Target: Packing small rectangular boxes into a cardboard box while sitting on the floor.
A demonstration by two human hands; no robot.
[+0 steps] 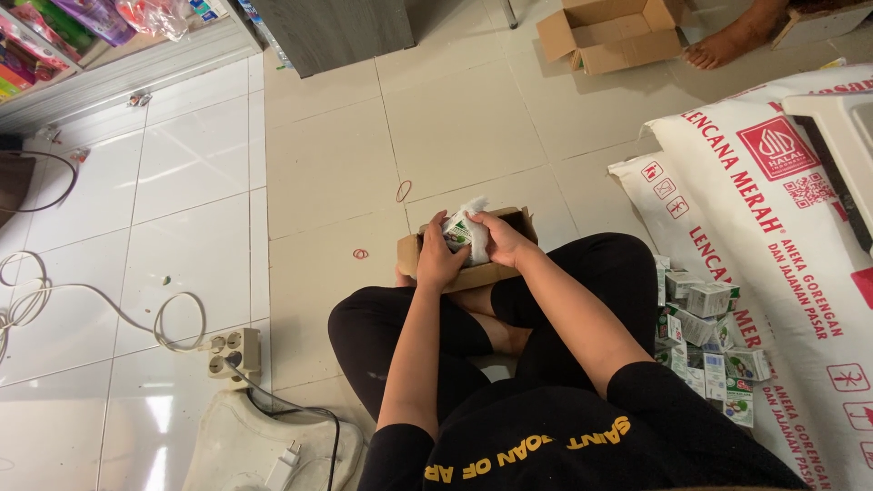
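I sit cross-legged on a tiled floor with a small open brown cardboard box [518, 224] resting on my legs. My left hand [437, 257] and my right hand [499, 238] both grip a crumpled white plastic bag with green packets [464, 225] inside, held over the box. The hands are close together and the fingers are curled around the bag. What lies inside the box is mostly hidden by my hands.
A pile of small green-and-white cartons [707, 338] lies at my right beside large white printed sacks [773, 209]. An open cardboard box [611, 33] and another person's bare foot [727, 41] are farther off. A power strip [233, 352] with white cable and two rubber bands [403, 191] are on the floor at left.
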